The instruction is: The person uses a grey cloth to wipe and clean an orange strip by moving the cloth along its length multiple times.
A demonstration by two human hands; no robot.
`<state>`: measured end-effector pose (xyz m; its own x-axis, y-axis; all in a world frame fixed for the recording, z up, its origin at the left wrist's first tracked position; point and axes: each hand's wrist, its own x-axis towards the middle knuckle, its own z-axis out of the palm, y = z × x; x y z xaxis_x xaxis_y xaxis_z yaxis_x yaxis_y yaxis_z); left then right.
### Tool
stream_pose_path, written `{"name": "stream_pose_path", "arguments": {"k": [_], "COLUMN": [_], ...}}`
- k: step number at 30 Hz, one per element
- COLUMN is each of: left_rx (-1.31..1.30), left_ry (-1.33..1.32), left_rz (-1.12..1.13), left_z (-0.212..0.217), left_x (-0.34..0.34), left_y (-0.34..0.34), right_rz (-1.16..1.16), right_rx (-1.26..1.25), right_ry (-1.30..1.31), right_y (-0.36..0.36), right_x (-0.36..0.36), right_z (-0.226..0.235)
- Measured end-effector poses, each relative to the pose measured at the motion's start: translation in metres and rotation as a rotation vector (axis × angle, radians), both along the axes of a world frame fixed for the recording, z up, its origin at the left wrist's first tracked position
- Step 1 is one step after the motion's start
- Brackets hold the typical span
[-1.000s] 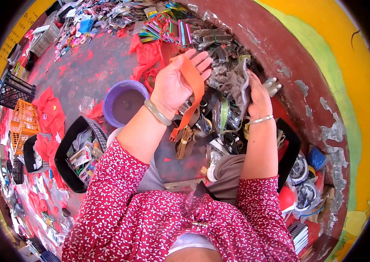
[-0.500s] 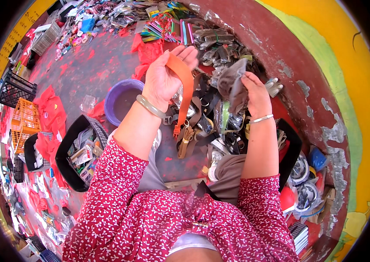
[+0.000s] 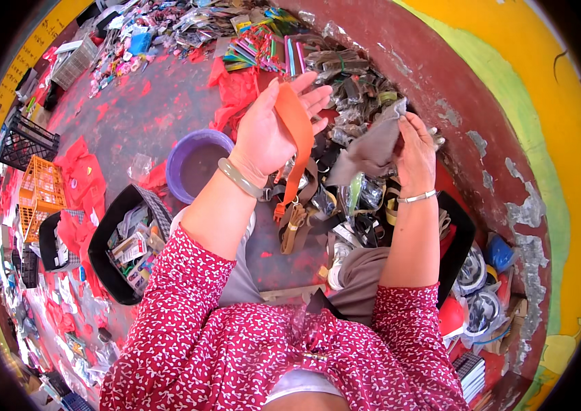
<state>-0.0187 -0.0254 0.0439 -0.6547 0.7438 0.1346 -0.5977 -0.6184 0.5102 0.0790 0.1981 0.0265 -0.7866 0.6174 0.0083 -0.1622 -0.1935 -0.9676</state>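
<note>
An orange strap (image 3: 296,130) with a clip at its lower end drapes across the palm of my left hand (image 3: 266,133), supported beside the thumb while the fingers stretch apart. My right hand (image 3: 416,152) pinches the upper corner of a grey-brown cloth (image 3: 372,145), which hangs down and out to the left, slightly blurred. Beneath both hands lies a pile of straps, black webbing and plastic-wrapped packets. A folded brown strap bundle (image 3: 295,226) rests at the pile's near side, below the orange clip.
A purple basin (image 3: 175,164) stands left of my left forearm. Nearer is a black-rimmed box (image 3: 109,274) of small packages. An orange crate (image 3: 40,188) sits far left. Another black-rimmed container (image 3: 460,236) is by my right arm, near the peeling red wall (image 3: 455,89).
My left hand has shifted right and its fingers have spread, the orange strap still over it. The cloth in my right hand has swung out to the left.
</note>
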Motion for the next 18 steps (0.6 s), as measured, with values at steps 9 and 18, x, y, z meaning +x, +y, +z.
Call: {"name": "stream_pose_path", "arguments": {"k": [9, 18], "left_rx": [-0.279, -0.604], "left_ry": [0.501, 1.042], "left_rz": [0.108, 0.199], "left_z": [-0.003, -0.011], "left_x": [0.017, 0.008], "left_y": [0.013, 0.010], "right_rz": [0.436, 0.728], "right_rx": [-0.640, -0.615], "right_ry": [0.075, 0.097], "right_y": [-0.043, -0.040], "right_x": [-0.002, 0.007], "right_z": [0.008, 0.007]}}
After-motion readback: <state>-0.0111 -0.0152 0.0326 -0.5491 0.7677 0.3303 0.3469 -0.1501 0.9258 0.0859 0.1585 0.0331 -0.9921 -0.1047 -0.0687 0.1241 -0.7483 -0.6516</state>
